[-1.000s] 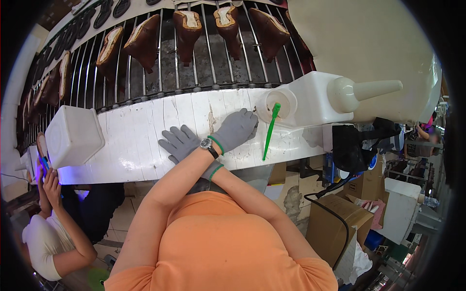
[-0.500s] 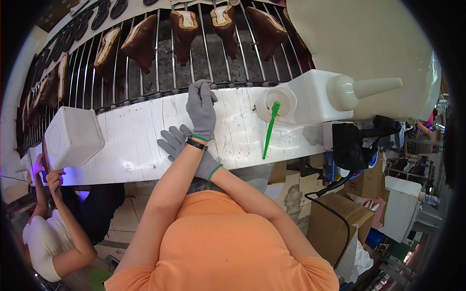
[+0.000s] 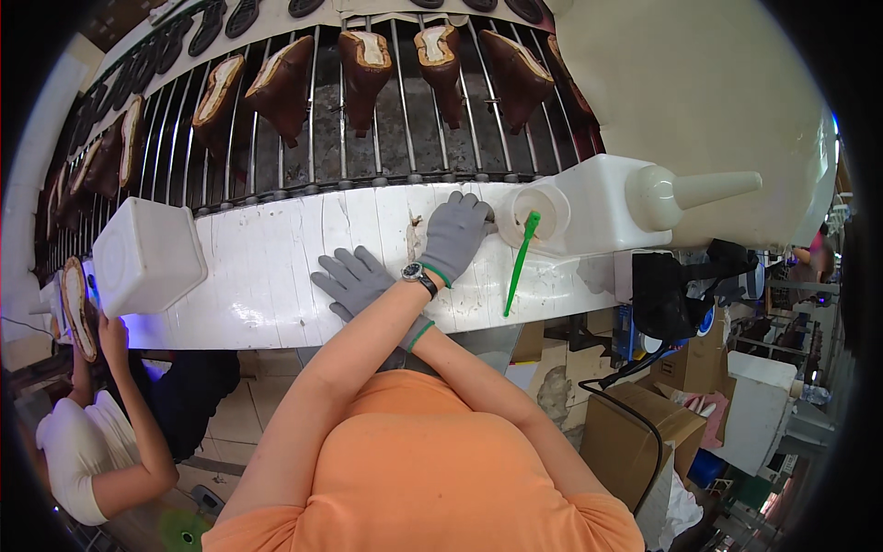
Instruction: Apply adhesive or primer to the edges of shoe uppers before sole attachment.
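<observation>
My forearms cross over the white worktable (image 3: 267, 267), the left one on top. My left hand (image 3: 457, 237), in a grey glove with a dark watch at the wrist, rests closed beside the clear plastic cup (image 3: 550, 204), its fingers curled and nothing visible in them. Under that wrist, my right hand (image 3: 354, 281), also in a grey glove, lies flat on the tabletop with fingers spread and holds nothing. A green brush (image 3: 521, 269) leans out of the cup, its end on the table. Next to it lies a white bottle (image 3: 602, 202) with a long nozzle.
Brown shoe uppers (image 3: 366, 78) sit sole-up on the roller conveyor (image 3: 405, 138) beyond the table; black soles (image 3: 208, 28) line its far side. A white container (image 3: 147, 258) stands at left, near a co-worker (image 3: 101, 451) handling a shoe. Cardboard boxes (image 3: 635, 432) are at right.
My left hand has moved right and nearer, from the conveyor edge to beside the cup. My right hand has barely moved. The co-worker now holds up a shoe at the left.
</observation>
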The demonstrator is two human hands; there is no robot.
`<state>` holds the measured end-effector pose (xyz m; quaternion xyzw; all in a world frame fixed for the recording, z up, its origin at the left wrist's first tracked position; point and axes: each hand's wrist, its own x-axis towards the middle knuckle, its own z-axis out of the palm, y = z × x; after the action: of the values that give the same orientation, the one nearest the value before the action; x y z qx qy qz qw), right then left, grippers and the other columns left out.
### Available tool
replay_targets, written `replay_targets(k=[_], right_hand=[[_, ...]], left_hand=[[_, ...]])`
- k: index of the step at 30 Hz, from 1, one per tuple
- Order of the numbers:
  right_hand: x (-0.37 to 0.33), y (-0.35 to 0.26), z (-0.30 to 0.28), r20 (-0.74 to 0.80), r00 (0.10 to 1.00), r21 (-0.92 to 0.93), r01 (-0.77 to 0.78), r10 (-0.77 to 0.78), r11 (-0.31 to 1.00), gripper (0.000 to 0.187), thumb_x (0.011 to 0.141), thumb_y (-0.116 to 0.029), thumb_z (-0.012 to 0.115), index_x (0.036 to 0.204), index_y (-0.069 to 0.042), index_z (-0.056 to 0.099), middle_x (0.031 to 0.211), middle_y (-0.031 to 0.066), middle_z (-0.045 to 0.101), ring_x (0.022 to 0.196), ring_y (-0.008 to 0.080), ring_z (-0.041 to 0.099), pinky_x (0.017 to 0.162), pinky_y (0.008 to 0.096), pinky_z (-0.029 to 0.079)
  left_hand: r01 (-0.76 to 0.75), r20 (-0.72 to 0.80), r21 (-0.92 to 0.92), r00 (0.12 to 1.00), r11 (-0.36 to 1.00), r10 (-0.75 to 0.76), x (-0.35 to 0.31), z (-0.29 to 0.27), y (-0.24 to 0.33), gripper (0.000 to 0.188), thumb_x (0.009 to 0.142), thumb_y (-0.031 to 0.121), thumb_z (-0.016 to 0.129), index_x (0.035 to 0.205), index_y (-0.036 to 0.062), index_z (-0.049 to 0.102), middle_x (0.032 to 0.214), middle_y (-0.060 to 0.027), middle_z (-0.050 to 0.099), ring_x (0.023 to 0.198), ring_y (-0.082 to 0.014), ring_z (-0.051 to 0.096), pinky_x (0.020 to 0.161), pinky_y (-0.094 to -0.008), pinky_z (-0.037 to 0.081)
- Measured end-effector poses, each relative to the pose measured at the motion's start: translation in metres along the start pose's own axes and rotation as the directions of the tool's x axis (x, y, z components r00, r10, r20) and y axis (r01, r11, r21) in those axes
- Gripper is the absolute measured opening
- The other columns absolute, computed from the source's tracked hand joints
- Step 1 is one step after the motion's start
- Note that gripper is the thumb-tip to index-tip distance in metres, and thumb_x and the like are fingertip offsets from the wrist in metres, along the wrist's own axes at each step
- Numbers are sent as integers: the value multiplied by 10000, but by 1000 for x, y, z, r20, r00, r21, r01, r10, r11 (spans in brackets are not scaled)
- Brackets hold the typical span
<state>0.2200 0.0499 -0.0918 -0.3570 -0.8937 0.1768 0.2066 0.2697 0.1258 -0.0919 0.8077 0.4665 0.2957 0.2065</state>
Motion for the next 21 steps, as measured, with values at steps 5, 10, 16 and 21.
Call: replay_targets(k=[5,10,16,21], right_hand=[[-1,1,3,-4,1000,-13,-5,5,1000,562,873,-290,614,1395,-128,483,1466,127,445,1346,328,403,1124,500,308],[-2,1,7,-34,999,-31,-5,4,1000,572,863,-287,621,1395,-128,482,1461,125,453,1344,326,406,1122,505,310],[-5,-1,7,-11,1000,-47,-15,14,999,565,918,-301,538,1446,-134,422,1506,124,405,1394,324,356,1157,521,259],[-9,-3,2,45,999,-33,-20,21,999,576,972,-332,412,1509,-145,318,1569,125,311,1437,320,293,1190,506,207]], left_hand=[[-44,13,-26,999,999,44,1,4,-11,187,838,287,694,886,109,664,882,-65,613,895,-271,580,773,-393,489],[72,58,-152,996,986,-64,0,-4,-8,178,863,263,677,893,90,653,911,-84,624,923,-294,579,808,-413,475],[308,31,-428,945,850,-326,-2,-26,-15,200,884,246,670,932,54,645,898,-117,650,886,-308,610,784,-412,481],[427,-70,-694,761,579,-645,0,-41,-36,204,915,227,674,952,27,651,882,-90,684,830,-207,637,768,-334,490]])
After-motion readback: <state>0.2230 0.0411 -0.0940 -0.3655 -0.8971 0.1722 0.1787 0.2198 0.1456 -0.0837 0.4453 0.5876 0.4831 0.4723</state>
